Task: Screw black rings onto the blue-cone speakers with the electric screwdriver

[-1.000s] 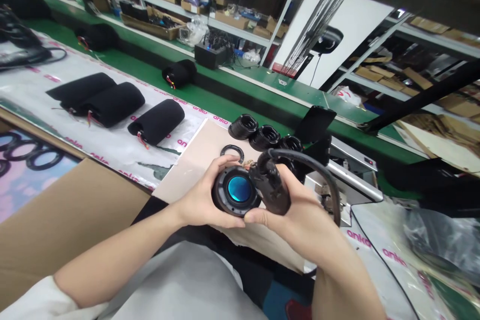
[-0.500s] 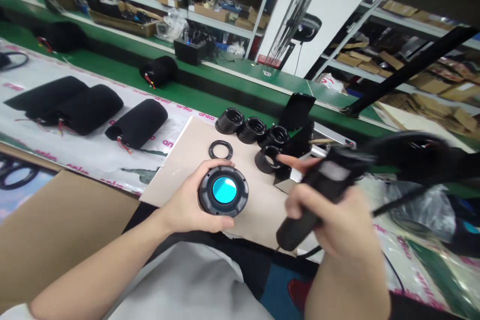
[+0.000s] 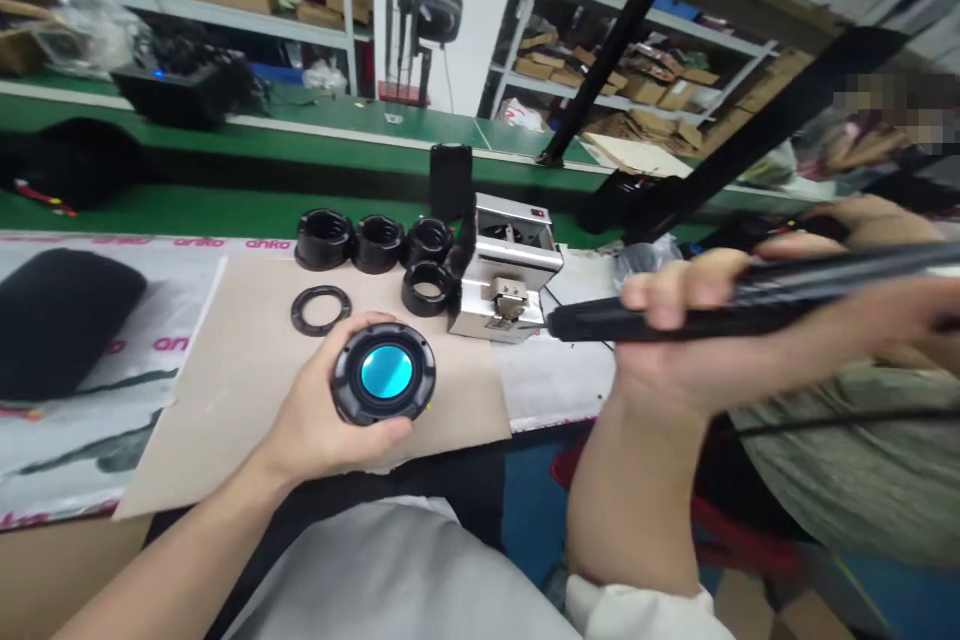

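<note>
Left hand [image 3: 319, 420] closed around a round black speaker driver [image 3: 384, 372], gripping it by the rim from underneath, with the blue centre facing up. Driver held just above a beige card sheet [image 3: 225, 410], not resting on it as far as I can tell.

Right hand [image 3: 671, 330] also closed, fingers wrapped around a long black handheld tool [image 3: 645, 322], held roughly level, with the narrow end pointing left toward the left hand. Exact tool type hard to make out from this angle. Just right of the right hand, a co-worker's hand [image 3: 889, 305] at the same tool's far end, with a grey-green sleeve [image 3: 847, 480] below it. No telling how firmly that hand grips.

Straight ahead of the left hand, a flat black gasket ring [image 3: 321, 310] lying on the card. Past that, three chunky black ring housings [image 3: 379, 243] in a row, plus a fourth [image 3: 427, 288] just in front of the row's right end. To the right of those, between both hands, a small silver sheet-metal machine [image 3: 502, 270], with a black upright block [image 3: 450, 180] behind it. Far left of the left hand, a black foam-wrapped cylinder [image 3: 60, 320]. Beyond everything, a green conveyor belt [image 3: 225, 212] and shelves full of cardboard boxes [image 3: 615, 70].
</note>
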### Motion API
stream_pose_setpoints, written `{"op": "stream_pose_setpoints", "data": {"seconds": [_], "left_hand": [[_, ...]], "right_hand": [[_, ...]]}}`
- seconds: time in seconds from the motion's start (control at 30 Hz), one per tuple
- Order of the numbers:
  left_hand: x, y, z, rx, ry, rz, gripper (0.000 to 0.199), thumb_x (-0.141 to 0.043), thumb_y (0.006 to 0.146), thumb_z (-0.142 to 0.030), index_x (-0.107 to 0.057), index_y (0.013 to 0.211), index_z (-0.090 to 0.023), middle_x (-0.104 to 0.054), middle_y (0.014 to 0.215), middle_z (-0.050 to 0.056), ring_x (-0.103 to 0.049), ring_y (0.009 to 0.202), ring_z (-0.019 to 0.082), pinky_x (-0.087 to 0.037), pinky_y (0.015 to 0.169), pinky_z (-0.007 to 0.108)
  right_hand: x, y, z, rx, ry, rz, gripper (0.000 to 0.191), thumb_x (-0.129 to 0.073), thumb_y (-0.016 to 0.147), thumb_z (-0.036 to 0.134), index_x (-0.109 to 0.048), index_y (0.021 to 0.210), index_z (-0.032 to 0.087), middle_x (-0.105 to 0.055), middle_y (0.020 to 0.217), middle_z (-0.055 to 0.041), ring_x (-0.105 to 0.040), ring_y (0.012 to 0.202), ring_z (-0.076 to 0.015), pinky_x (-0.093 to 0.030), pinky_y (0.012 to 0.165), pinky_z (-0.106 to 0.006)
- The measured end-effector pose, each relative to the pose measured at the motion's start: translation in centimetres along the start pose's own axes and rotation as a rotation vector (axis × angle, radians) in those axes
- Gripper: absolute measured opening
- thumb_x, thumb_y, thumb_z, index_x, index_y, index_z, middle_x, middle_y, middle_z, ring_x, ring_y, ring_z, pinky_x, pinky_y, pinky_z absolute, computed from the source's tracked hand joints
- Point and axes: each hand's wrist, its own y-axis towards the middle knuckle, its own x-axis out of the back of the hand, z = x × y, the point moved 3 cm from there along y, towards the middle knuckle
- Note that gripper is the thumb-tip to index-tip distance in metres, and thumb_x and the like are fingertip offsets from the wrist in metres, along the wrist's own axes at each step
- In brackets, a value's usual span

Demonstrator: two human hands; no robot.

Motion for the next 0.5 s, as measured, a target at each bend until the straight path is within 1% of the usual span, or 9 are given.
{"op": "stream_pose_setpoints", "data": {"seconds": [0.07,0.1,0.13,0.2,0.3,0.37,0.5], "left_hand": [[-1.2,0.4,-0.2,-0.014,-0.025,0.065,0.078,-0.093,0.063,-0.035,-0.058,0.132,-0.023,-0.072,0.132,0.013,-0.071,0.123,0.038,-0.061,0.101,0.046],[-1.5,0.4,-0.2,-0.016,-0.03,0.083,0.079,-0.093,0.063,-0.034,-0.058,0.133,-0.023,-0.072,0.133,0.013,-0.07,0.123,0.038,-0.061,0.1,0.045],[-1.7,0.5,-0.2,-0.011,-0.03,0.092,0.079,-0.093,0.064,-0.035,-0.057,0.133,-0.023,-0.071,0.134,0.013,-0.07,0.124,0.038,-0.061,0.1,0.045],[-1.6,0.4,0.0,0.011,-0.026,0.086,0.08,-0.093,0.064,-0.038,-0.058,0.133,-0.022,-0.07,0.136,0.014,-0.07,0.124,0.039,-0.061,0.1,0.046],[-1.2,0.4,0.3,0.049,-0.026,0.071,0.086,-0.094,0.064,-0.043,-0.056,0.138,-0.022,-0.067,0.14,0.015,-0.067,0.128,0.04,-0.058,0.105,0.048],[-1.1,0.5,0.4,0.061,-0.03,0.078,0.086,-0.094,0.065,-0.043,-0.055,0.139,-0.023,-0.067,0.141,0.015,-0.066,0.129,0.04,-0.058,0.106,0.049],[-1.3,0.7,0.4,0.051,-0.037,0.084,0.082,-0.094,0.063,-0.043,-0.057,0.134,-0.025,-0.067,0.14,0.013,-0.067,0.127,0.04,-0.059,0.106,0.049]], "right_hand": [[-1.2,0.3,-1.0,0.044,0.193,-0.031,0.047,-0.056,0.091,0.077,-0.05,0.091,0.03,-0.041,0.062,0.0041,-0.044,0.046,-0.0149,-0.04,0.049,-0.032],[-1.9,0.6,-1.5,0.04,0.246,-0.004,0.045,-0.064,0.09,0.072,-0.049,0.089,0.03,-0.044,0.06,0.0047,-0.044,0.045,-0.0148,-0.042,0.048,-0.033],[-2.6,0.9,-1.9,0.03,0.259,0.042,0.044,-0.067,0.089,0.07,-0.05,0.09,0.029,-0.046,0.059,0.0048,-0.045,0.044,-0.0152,-0.043,0.048,-0.033],[-3.8,1.5,-2.5,0.031,0.231,0.098,0.045,-0.065,0.09,0.072,-0.051,0.091,0.029,-0.049,0.059,0.0044,-0.048,0.044,-0.0156,-0.045,0.048,-0.034],[-5.0,2.3,-3.3,0.013,0.136,0.156,0.054,-0.056,0.093,0.08,-0.046,0.085,0.028,-0.048,0.06,0.004,-0.05,0.045,-0.0143,-0.043,0.046,-0.031],[-5.5,2.7,-3.9,0.003,0.09,0.167,0.057,-0.05,0.094,0.082,-0.041,0.083,0.027,-0.047,0.061,0.0045,-0.051,0.045,-0.0133,-0.041,0.045,-0.029],[-6.0,3.0,-5.1,-0.006,0.045,0.167,0.054,-0.048,0.096,0.08,-0.041,0.086,0.027,-0.046,0.062,0.0052,-0.051,0.044,-0.0126,-0.04,0.044,-0.028]]}}
